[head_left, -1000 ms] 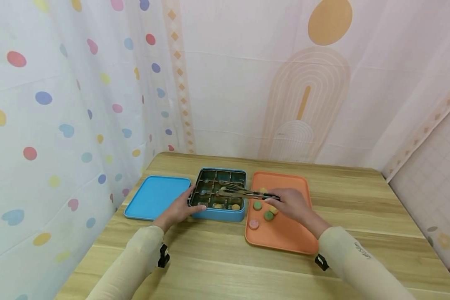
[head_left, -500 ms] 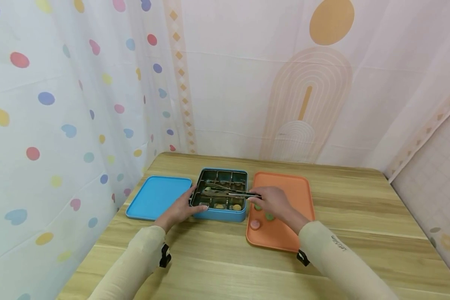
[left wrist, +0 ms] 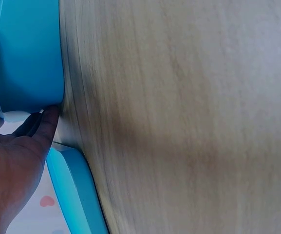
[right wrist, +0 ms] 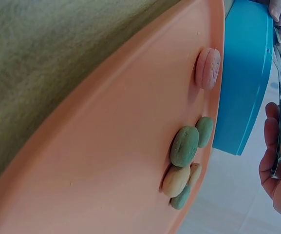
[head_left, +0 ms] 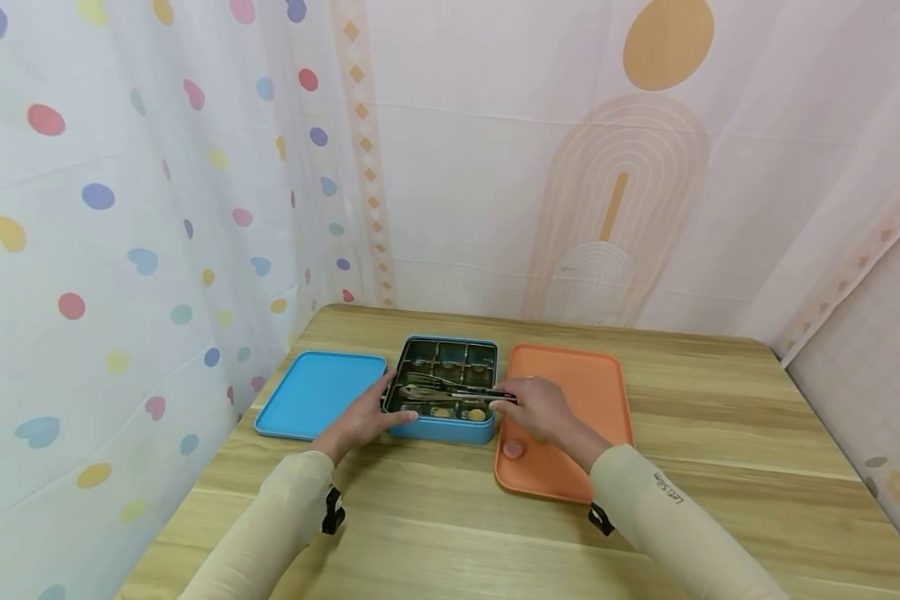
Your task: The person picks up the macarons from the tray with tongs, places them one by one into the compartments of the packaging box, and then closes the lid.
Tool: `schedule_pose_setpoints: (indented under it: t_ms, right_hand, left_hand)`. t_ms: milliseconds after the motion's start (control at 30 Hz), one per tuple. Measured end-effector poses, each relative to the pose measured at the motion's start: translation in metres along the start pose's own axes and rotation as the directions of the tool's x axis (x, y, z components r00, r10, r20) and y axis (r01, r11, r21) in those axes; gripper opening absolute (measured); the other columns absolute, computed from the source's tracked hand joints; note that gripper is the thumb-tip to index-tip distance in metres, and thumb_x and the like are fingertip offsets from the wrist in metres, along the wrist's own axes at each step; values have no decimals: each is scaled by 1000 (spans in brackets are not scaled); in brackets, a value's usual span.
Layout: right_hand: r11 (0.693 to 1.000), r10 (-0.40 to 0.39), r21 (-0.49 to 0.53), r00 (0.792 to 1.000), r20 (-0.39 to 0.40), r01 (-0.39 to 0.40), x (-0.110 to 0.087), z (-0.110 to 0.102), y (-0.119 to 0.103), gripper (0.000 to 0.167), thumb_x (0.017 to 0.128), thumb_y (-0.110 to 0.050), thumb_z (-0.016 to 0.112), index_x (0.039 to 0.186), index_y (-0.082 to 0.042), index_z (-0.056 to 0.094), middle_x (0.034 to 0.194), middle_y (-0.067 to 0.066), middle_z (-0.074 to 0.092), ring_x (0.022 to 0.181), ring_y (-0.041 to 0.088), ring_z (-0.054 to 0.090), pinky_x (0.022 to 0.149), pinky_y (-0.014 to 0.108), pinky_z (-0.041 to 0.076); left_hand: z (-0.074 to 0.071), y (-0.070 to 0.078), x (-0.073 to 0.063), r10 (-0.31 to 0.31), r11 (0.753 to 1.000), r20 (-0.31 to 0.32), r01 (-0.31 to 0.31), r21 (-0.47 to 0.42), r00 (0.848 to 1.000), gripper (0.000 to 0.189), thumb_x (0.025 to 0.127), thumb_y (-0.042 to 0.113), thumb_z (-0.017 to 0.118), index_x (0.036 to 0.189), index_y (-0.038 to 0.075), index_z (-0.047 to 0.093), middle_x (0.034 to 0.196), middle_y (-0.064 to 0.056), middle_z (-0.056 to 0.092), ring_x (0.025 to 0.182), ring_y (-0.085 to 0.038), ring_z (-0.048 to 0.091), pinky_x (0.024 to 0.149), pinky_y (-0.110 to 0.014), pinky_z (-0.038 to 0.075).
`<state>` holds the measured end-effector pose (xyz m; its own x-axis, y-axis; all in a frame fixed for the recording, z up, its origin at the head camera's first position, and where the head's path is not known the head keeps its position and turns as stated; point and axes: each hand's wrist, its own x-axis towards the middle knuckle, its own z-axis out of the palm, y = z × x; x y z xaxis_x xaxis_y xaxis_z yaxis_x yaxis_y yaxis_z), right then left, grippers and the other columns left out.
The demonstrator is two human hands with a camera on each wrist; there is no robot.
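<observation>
A blue box (head_left: pixel 442 431) with a dark insert of several compartments sits mid-table. At its near left corner my left hand (head_left: pixel 366 418) holds it, thumb along the front rim and fingers along the left side. My right hand (head_left: pixel 543 410) grips metal tongs (head_left: pixel 457 393) from the right. The tongs' tips reach over the left part of the middle row; whether anything is between them I cannot tell. Yellow macarons (head_left: pixel 477 414) lie in the front row. On the orange tray (head_left: pixel 577 371), the right wrist view shows a pink macaron (right wrist: pixel 208 68), green macarons (right wrist: pixel 184 146) and yellowish macarons (right wrist: pixel 176 181).
A blue lid (head_left: pixel 322 392) lies just left of the box. The orange tray stands close along the box's right side. Behind the wooden table (head_left: pixel 435 517) hangs a patterned curtain (head_left: pixel 457 167), with a dotted one (head_left: pixel 142 350) on the left.
My right hand has moved left with the tongs, from over the tray toward the box. A pale green piece seen at the tips earlier is hard to make out now. The left hand stays put.
</observation>
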<state>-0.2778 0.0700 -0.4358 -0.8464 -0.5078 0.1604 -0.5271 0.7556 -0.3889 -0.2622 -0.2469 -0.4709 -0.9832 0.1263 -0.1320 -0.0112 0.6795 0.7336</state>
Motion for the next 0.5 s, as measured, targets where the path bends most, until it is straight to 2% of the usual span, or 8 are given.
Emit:
schedule_pose_setpoints:
  t_ms: [233,333,500]
  right_hand:
    - [1000,8,26,1000,-2,-8,0,0,3,34,98,-38,63,124,-18,71,104,-3,72,82,14,64,80,40,53]
    - [999,8,43,1000,5,-9,0,-3,3,36,99,-38,62,126,-16,70,87,-5,71,72,11,61,76,39,52]
    - [997,14,74,1000,-9,-13,-1,-9,6,37,98,-37,64,127,-14,69,62,-10,56,55,8,48,65,34,46]
  left_hand:
    - [0,0,1,2,1000,1,-2,4,1000,101,90,46,72,161,12,10,164,-19,11,147,-44,13,112,-64,22]
    - [0,0,0,0,1000,4,0,3,1000,101,90,47,72,161,13,9,164,-18,11,147,-44,13,112,-64,22]
    - [-1,0,0,1,1000,7,-1,4,1000,101,90,48,71,161,12,9,164,-20,11,147,-46,13,112,-65,22]
